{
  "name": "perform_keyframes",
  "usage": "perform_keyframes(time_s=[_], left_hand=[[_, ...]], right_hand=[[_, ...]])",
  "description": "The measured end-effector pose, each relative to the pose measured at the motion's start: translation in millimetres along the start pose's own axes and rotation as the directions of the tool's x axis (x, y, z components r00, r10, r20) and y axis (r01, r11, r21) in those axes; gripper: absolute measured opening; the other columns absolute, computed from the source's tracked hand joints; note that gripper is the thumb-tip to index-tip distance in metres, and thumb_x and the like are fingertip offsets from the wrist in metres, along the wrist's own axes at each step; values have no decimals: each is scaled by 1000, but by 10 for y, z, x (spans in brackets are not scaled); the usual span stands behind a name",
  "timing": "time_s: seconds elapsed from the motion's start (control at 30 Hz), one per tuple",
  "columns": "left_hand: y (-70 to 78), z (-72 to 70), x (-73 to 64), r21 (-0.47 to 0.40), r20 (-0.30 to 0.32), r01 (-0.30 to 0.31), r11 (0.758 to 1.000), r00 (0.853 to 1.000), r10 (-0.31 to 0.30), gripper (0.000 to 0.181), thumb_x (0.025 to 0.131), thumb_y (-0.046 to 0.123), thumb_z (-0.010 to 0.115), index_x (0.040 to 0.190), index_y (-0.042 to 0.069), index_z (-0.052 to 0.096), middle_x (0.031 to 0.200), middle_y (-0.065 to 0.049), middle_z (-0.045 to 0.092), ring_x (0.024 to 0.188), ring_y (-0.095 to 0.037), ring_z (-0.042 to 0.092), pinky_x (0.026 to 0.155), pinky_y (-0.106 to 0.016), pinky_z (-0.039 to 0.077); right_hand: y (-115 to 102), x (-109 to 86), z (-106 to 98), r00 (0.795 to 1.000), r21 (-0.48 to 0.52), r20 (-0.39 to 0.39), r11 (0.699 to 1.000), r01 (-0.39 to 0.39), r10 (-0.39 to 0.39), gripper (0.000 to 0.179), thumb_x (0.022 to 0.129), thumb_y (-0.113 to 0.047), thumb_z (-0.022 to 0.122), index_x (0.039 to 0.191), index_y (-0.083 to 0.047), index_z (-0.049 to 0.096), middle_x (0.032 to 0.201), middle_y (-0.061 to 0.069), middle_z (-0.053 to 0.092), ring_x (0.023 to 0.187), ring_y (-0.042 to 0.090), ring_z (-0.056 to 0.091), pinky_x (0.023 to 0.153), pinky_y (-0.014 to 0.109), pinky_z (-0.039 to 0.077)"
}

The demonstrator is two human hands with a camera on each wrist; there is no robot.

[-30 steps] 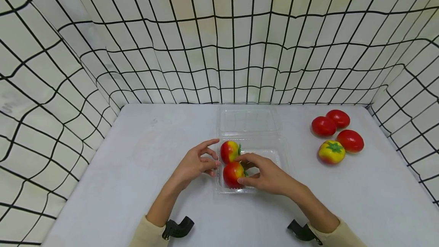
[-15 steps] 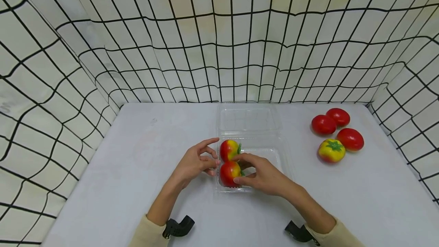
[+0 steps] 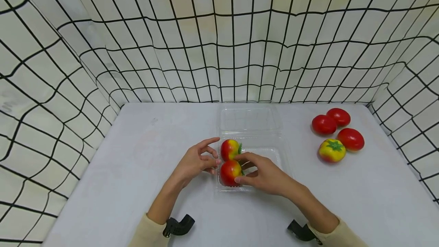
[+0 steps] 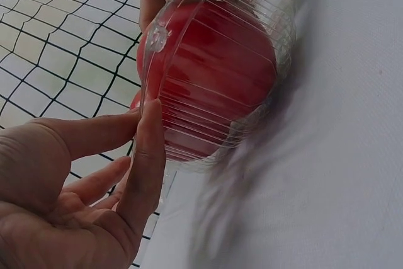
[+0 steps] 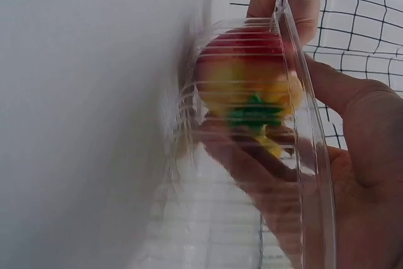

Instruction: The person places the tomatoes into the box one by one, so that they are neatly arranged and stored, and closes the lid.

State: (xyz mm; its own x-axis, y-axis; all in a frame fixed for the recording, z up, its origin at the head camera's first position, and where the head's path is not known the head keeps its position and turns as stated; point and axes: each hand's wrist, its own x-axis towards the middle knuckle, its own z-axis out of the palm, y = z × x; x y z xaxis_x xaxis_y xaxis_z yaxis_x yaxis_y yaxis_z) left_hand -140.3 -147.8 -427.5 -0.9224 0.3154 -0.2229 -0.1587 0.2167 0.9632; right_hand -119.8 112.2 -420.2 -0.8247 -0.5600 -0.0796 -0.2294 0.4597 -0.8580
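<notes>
A clear plastic clamshell box (image 3: 274, 170) stands with its lid tipped back at the table's middle. Two red-and-yellow tomatoes with green leafy tops are inside along its left wall: a far tomato (image 3: 229, 150) and a near tomato (image 3: 229, 173). My left hand (image 3: 196, 163) pinches the left rim between thumb and finger, as the left wrist view shows through the rim (image 4: 151, 61). Reaching in from the right, my right hand (image 3: 265, 174) holds the near tomato, thumb on its front side and fingers behind its leafy top (image 5: 255, 114).
At the right of the table lie several loose tomatoes: another yellow-and-red tomato (image 3: 331, 151) and plain red ones, such as a red tomato (image 3: 350, 139). The open lid (image 3: 249, 119) lies behind the box. Black netting (image 3: 233, 56) fences the back and sides.
My right hand has shifted the near tomato slightly left, closer to the box's left wall and the far tomato. The left hand has stayed at the rim.
</notes>
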Motion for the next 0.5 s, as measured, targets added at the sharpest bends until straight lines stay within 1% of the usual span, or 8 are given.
perform_keyframes(time_s=[0.13, 0.27, 0.37, 0.5], left_hand=[[0, -6, 5, -6, 8, 9, 1000, 1000, -9, 69, 95, 6, 73, 157, 15, 45, 106, -14, 59, 67, -18, 70, 72, -30, 65], [5, -9, 14, -12, 13, 16, 1000, 1000, -16, 68, 95, 6, 72, 157, 15, 44, 105, -13, 59, 66, -18, 71, 72, -31, 65], [10, -12, 17, -11, 14, 19, 1000, 1000, -19, 68, 96, 6, 72, 157, 15, 44, 105, -12, 59, 67, -18, 71, 73, -32, 65], [13, -18, 11, -15, 13, 22, 1000, 1000, -22, 68, 96, 7, 72, 157, 15, 44, 105, -12, 59, 70, -18, 72, 74, -34, 66]], right_hand=[[21, -40, -81, 1000, -41, -27, 999, -17, 16, 62, 88, -33, 84, 141, -12, 60, 135, 10, 68, 119, 29, 69, 90, 37, 64], [58, -86, -202, 997, -81, -70, 997, -14, 8, 60, 89, -33, 82, 139, -9, 60, 129, 12, 71, 117, 29, 70, 93, 40, 63], [83, -125, -314, 992, -101, -123, 995, -2, -11, 54, 92, -30, 80, 138, -9, 61, 126, 12, 72, 115, 28, 70, 95, 42, 63], [108, -171, -461, 979, -138, -201, 990, -4, -25, 47, 94, -28, 78, 135, -13, 63, 125, 11, 73, 112, 25, 71, 95, 43, 62]])
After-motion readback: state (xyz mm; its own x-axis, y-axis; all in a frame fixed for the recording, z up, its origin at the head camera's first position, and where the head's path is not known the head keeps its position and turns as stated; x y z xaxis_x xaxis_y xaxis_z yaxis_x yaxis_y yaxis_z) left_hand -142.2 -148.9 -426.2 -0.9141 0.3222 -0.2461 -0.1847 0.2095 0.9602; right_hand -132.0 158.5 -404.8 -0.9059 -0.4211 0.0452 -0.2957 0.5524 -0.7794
